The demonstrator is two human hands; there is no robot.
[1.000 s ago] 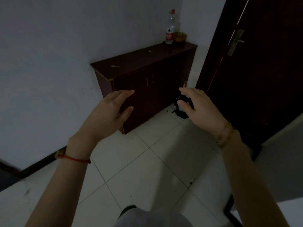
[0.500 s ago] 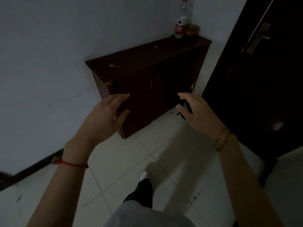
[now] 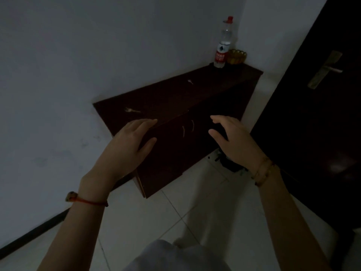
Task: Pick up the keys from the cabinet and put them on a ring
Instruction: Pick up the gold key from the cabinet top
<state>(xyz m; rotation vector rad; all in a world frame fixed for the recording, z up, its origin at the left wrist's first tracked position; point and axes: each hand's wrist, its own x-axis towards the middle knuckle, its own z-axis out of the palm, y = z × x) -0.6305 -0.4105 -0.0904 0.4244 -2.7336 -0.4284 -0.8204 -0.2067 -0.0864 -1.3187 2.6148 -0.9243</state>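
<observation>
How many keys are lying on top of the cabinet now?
2. One key lies near the cabinet top's near end, just beyond the left hand. Another key lies further along, toward the bottle. Dim light may hide others.

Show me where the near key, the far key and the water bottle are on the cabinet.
near key point(image 3: 132, 110), head view, on the middle of its pale shaft
far key point(image 3: 190, 81), head view, on its small pale body
water bottle point(image 3: 220, 55), head view, on the red label

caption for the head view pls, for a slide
Both open hands, left and right, reach toward a dark cabinet with two keys on top.
</observation>
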